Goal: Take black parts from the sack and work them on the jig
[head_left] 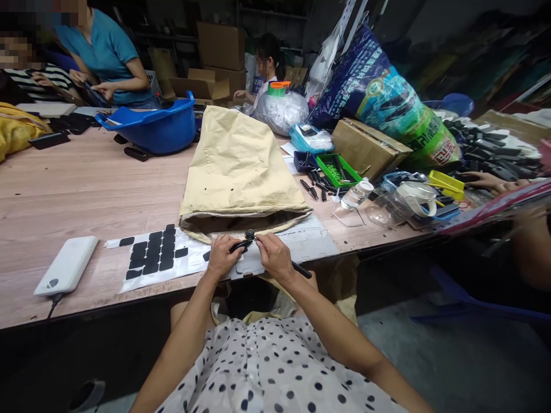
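My left hand [222, 256] is closed on a curved black plastic piece [241, 245] just above the table's front edge. My right hand [275, 256] is closed in a pinch beside it, fingertips near a small round dark tip [249, 234]. A black handle [302, 269] sticks out under the right wrist; it lines up with the pinch, but the fingers hide whether it is one tool. Right behind both hands lies a cream sack [245, 166], its mouth facing me. Left of the hands, a white sheet [185, 268] carries several black rounded pads [152, 252].
A white power bank [66, 267] with a cable lies at left. Farther back stands a blue basin [150, 129]. On the right are a green tray [340, 170], a bottle [356, 195], a clear jug [400, 206] and a cardboard box [370, 146]. Several people sit around.
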A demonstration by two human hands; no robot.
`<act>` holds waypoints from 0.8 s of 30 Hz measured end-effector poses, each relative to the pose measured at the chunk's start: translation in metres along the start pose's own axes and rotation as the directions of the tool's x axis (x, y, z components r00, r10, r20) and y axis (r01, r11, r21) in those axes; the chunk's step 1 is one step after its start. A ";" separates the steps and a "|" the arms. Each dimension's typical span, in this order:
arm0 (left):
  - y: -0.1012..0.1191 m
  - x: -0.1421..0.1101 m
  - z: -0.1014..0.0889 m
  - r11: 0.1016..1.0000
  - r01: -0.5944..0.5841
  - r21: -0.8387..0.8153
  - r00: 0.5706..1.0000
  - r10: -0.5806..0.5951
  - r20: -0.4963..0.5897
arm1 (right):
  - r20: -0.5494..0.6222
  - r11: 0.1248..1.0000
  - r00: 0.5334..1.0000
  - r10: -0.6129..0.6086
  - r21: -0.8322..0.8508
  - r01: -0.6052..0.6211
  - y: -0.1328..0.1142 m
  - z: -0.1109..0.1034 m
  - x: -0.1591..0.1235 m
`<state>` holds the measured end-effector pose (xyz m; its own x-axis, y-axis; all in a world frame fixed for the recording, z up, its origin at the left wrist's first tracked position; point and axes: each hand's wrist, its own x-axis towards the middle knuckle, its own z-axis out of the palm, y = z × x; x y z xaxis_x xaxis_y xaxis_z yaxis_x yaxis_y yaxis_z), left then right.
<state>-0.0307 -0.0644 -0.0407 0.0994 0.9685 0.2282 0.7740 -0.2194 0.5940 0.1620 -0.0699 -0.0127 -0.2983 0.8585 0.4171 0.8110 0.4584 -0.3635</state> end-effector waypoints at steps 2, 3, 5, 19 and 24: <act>0.000 0.000 0.000 1.000 0.005 -0.004 1.000 -0.005 0.001 | 0.002 1.000 1.000 0.000 -0.015 0.000 0.002 0.001 -0.001; 0.000 0.000 0.001 1.000 0.010 -0.002 1.000 -0.010 0.000 | 0.014 1.000 1.000 -0.002 -0.027 0.002 0.003 0.001 -0.002; -0.001 0.000 0.001 1.000 0.017 0.003 1.000 -0.017 0.000 | 0.033 0.999 0.999 0.004 -0.049 -0.002 0.006 0.004 -0.003; 0.003 -0.002 0.000 0.998 0.034 0.043 0.999 -0.033 -0.014 | 0.031 0.972 0.999 0.033 -0.235 -0.025 0.057 0.014 0.020; 0.004 -0.005 -0.003 0.997 0.043 0.056 0.999 -0.043 -0.003 | 0.023 0.969 0.999 0.049 -0.245 -0.042 0.057 0.020 0.016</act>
<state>-0.0298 -0.0702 -0.0370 0.0641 0.9767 0.2046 0.8114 -0.1704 0.5591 0.1931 -0.0257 -0.0435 -0.2699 0.8849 0.3797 0.9214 0.3518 -0.1650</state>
